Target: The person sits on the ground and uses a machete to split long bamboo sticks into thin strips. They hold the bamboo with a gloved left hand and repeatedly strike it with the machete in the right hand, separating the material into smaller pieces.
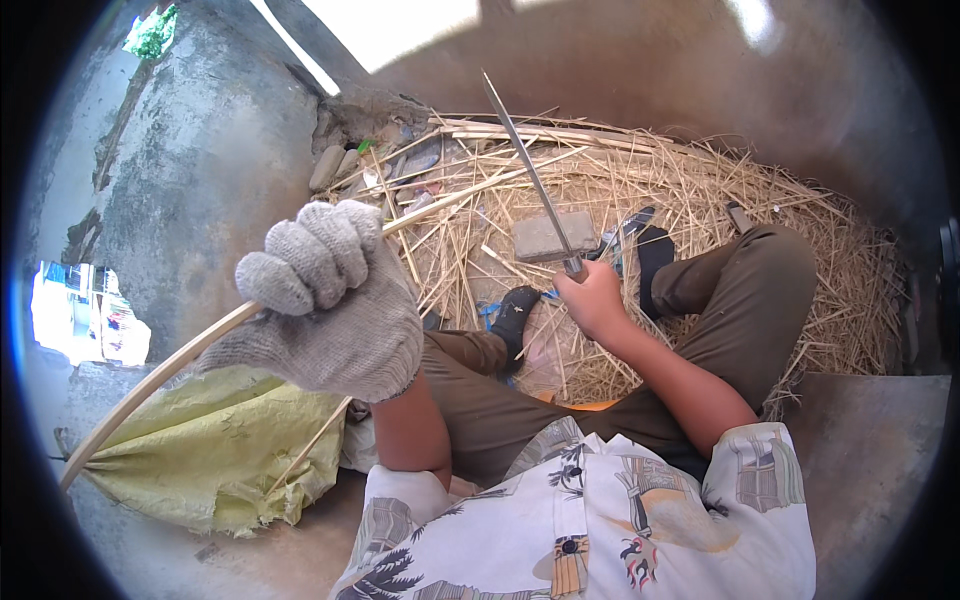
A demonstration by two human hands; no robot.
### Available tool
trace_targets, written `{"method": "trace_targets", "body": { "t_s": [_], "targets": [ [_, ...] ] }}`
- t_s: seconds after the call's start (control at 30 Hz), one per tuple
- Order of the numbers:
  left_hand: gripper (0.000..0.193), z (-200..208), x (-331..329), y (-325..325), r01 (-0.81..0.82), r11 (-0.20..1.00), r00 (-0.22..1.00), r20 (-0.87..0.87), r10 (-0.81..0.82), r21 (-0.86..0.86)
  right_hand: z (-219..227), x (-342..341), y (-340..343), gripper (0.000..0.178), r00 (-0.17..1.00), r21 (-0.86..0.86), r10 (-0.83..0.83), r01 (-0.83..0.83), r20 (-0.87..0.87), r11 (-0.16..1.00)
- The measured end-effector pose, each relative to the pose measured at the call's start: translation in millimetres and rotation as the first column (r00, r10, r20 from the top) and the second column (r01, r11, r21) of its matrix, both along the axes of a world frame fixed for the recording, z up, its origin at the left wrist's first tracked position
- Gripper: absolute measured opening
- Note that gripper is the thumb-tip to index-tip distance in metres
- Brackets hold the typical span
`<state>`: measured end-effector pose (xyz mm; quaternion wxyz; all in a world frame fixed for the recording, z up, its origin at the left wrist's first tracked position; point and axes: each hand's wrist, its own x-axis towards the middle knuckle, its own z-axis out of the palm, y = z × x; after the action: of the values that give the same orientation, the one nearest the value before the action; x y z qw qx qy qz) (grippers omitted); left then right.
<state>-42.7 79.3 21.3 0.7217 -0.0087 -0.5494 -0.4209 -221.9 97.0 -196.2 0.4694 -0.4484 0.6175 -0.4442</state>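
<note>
My left hand, in a grey knitted glove, is closed around a long pale split strip that looks like bamboo. The strip bends down to the lower left and runs on past the fist toward the upper right. Bare and closed, my right hand grips the handle of a long, narrow-bladed knife. Its blade points up and away, tip toward the far wall. Beyond that hand a grey rectangular block lies on the ground, partly behind the blade. Whether blade and strip touch is not clear.
Pale shavings and loose strips cover the floor ahead and to the right. Stones lie by the far left corner. A yellow-green woven sack sits at my left. My dark-clad feet rest near the block. Concrete walls stand around.
</note>
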Motion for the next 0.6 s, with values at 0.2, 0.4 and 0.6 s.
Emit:
{"method": "trace_targets", "body": {
  "t_s": [0.2,0.4,0.6],
  "targets": [
    [0.065,-38,-22,-12,-0.271,0.948,0.958,0.146,0.248,0.169,6,9,8,0.027,0.991,-0.070,0.118,-0.122,-0.059,0.990],
    [0.070,-47,-8,-16,0.099,0.970,0.995,-0.050,-0.090,0.220,12,10,24,0.024,0.978,0.018,0.207,-0.206,-0.041,0.978],
    [0.075,-48,0,-9,0.181,0.953,0.983,-0.073,-0.168,0.242,25,10,35,0.023,0.961,-0.057,0.257,-0.264,-0.104,0.963]
  ]
}}
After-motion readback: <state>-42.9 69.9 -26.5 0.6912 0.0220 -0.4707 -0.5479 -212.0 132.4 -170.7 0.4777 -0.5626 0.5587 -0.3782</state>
